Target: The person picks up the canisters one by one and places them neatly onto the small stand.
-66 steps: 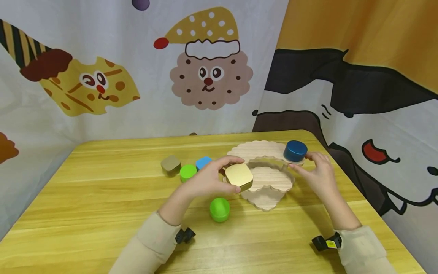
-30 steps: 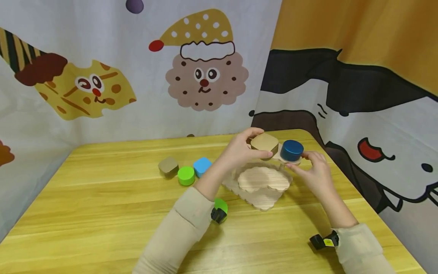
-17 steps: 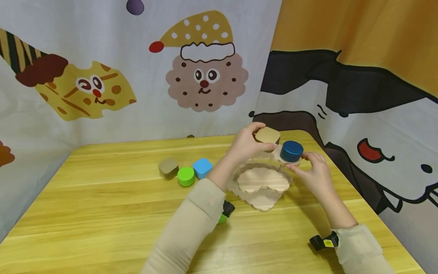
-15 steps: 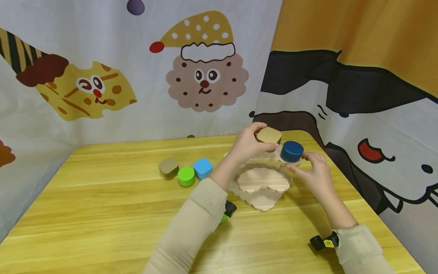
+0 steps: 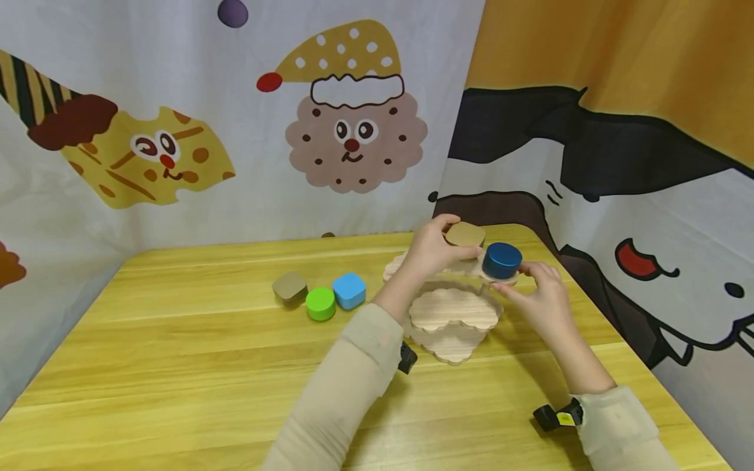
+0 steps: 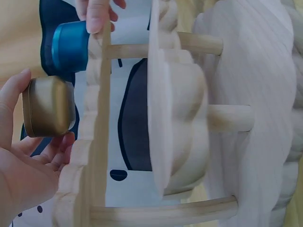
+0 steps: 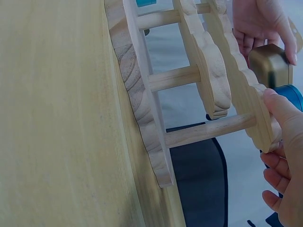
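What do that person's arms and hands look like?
The left sleeve and right sleeve are long and beige. The left wrist camera and right wrist camera are small and black, and the right one has a yellow patch. The left hand and right hand wear no gloves.

Readable text, brands, numbers: none.
Yellow label (image 5: 565, 418): one, on the right wrist camera (image 5: 546, 417), nearer the wearer than the rack (image 5: 453, 309) and to its right; any lettering too small to read.
Curtain (image 5: 253, 203): behind the rack; printed cartoon pictures, no readable lettering.
Dark blue block (image 5: 502, 261), on the rack's top tier, and gold block (image 5: 465, 234), beside it: no readable mark on visible faces.
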A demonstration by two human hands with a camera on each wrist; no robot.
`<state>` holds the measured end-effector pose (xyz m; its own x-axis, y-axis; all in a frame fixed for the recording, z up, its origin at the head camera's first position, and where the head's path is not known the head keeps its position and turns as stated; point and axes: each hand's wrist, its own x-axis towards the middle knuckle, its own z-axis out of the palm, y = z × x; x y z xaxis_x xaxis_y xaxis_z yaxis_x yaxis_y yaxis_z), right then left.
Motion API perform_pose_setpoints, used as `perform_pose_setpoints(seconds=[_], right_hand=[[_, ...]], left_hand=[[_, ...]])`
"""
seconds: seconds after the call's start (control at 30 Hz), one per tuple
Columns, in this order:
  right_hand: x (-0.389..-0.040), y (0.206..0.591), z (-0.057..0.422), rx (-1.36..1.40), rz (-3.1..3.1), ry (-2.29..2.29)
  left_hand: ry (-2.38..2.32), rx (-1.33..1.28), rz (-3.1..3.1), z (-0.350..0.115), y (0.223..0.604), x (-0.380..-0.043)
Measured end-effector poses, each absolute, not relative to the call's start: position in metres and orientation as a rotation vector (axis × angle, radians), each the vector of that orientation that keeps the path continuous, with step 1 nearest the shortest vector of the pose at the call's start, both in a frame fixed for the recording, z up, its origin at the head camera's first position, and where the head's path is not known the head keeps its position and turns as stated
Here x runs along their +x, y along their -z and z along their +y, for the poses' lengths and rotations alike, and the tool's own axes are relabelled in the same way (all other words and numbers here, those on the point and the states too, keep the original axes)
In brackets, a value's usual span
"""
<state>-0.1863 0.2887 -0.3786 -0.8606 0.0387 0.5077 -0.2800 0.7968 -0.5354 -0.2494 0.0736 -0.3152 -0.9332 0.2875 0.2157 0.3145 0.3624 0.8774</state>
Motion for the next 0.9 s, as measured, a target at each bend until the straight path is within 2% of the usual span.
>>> perform_pose_setpoints(seconds=[0.9], right_hand=[[-0.189, 0.382, 0.291, 0.187, -2.467, -0.849]], left_hand=[[1.582, -0.542, -2.611, 0.085, 0.334, -0.253]])
